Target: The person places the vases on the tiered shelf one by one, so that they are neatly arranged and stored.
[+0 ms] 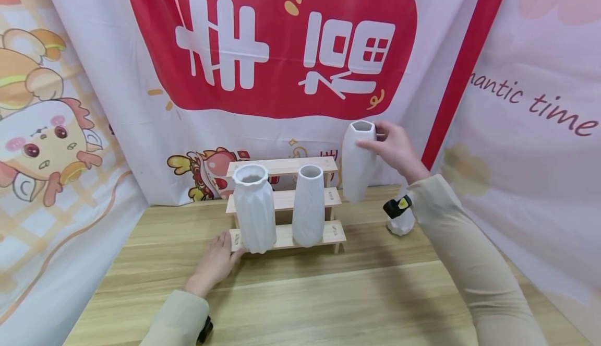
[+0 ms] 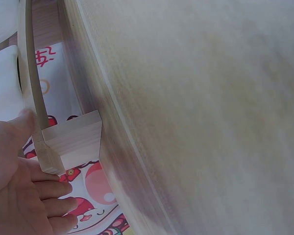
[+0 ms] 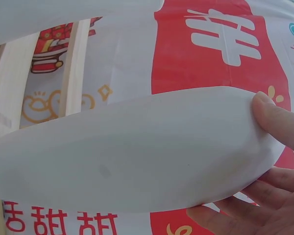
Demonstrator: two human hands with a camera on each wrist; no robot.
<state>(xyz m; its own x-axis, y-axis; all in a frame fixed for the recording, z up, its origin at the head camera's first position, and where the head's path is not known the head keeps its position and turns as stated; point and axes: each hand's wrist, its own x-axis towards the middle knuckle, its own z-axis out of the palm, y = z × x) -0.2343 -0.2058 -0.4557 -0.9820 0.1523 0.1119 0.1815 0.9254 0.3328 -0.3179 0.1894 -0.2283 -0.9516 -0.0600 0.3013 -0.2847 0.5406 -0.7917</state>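
Observation:
My right hand [image 1: 392,145] holds a tall white vase [image 1: 357,166] with an angular mouth near its top, up in the air right of a three-step wooden stand [image 1: 281,166]. The right wrist view shows the thumb and fingers on either side of that vase [image 3: 137,152]. My left hand [image 1: 216,262] grips the left end of the lowest step; in the left wrist view the thumb lies on one side of the board [image 2: 34,93] and the fingers on the other. On that step stand a ribbed white vase [image 1: 255,213] with a wavy rim, left, and a slimmer white vase [image 1: 308,207], right.
Another white vase [image 1: 401,225] stands on the wood-grain table [image 1: 300,304] at the right, partly hidden by my right wrist. Printed cloth [image 1: 281,127] hangs behind the stand, and further cloths close off both sides.

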